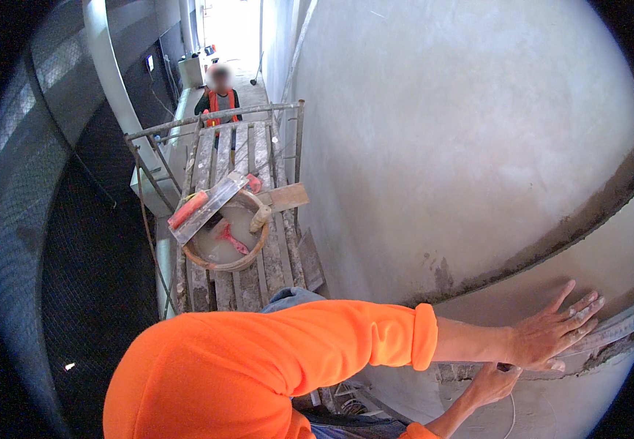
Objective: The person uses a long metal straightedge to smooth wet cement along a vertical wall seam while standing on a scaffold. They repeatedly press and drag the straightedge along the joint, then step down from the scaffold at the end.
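Note:
My left hand (pixel 557 333) reaches across to the wall at the right with its fingers spread. It lies against the wall's lower band, beside a long pale strip (pixel 620 323) that runs along the wall. Just below it, my right hand (pixel 494 384) is closed around something small and dark, mostly hidden by the fingers. A thin pale cord (pixel 513 417) hangs under that hand. The grey plastered wall (pixel 463 146) carries a darker, damp-looking band (pixel 551 245) above my hands. Below the strip, the surface has a rough, broken edge.
A slatted scaffold platform (pixel 247 289) with metal rails (pixel 214 118) holds a round bucket (pixel 218 265) of cloudy liquid. A red-handled trowel (pixel 211 208) lies across its rim; a brush (pixel 233 238) rests inside. Another person (pixel 222 102) stands beyond. Dark netting (pixel 97 278) hangs left.

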`<action>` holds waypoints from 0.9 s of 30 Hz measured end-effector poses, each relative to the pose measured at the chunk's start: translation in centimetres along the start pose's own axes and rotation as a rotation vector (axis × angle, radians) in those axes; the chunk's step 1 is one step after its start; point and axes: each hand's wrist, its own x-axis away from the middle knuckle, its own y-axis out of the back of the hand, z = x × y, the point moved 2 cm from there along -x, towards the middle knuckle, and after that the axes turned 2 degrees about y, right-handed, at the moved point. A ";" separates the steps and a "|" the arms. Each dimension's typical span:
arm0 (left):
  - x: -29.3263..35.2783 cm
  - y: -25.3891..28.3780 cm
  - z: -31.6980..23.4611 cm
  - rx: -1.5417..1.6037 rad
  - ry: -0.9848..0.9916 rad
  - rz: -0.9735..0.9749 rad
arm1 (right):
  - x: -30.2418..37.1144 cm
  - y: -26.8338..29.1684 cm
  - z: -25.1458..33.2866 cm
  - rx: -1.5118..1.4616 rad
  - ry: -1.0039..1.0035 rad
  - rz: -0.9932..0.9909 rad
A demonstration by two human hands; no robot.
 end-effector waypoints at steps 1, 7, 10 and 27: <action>-0.1 0.2 0.0 0.018 0.001 0.015 | 0.0 -0.1 -0.2 0.010 0.017 -0.017; -1.3 2.8 0.4 0.075 0.036 0.075 | 0.2 -0.4 -0.9 0.076 0.094 -0.097; -2.2 4.4 1.0 0.025 0.053 0.023 | 0.1 -0.2 -0.5 0.104 0.100 -0.155; -3.5 12.8 5.7 0.393 0.115 -0.147 | -0.6 0.3 0.4 0.079 -0.063 -0.034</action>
